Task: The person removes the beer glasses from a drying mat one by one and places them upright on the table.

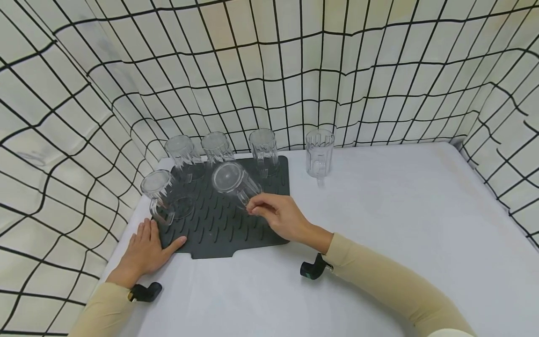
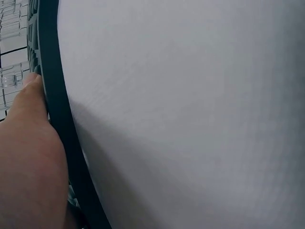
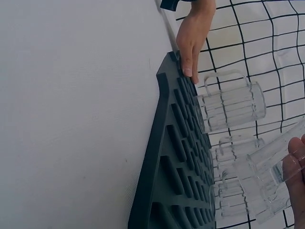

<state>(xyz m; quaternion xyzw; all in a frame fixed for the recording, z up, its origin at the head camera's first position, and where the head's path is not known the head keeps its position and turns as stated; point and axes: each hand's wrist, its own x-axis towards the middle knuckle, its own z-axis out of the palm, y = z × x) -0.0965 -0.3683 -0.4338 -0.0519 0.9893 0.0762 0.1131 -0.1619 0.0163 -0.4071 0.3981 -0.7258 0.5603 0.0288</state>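
Observation:
My right hand (image 1: 280,215) pinches the handle of a clear glass mug (image 1: 236,182) above the dark grey ribbed drying mat (image 1: 210,229). The mug tilts, its round base facing up and left. In the right wrist view the held mug (image 3: 267,176) overlaps others behind it. My left hand (image 1: 147,250) rests on the mat's front left corner, fingers straight and thumb spread along the front edge. Just beyond it an upturned mug (image 1: 162,189) stands on the mat, handle toward me. Most of the mat is out of sight in the left wrist view.
Along the mat's back stand three more glass mugs: one at left (image 1: 183,152), one mid-left (image 1: 216,146), one at right (image 1: 264,150). Another mug (image 1: 320,152) stands on the white table (image 1: 400,210) right of the mat. Black netting (image 1: 294,79) encloses the back and sides.

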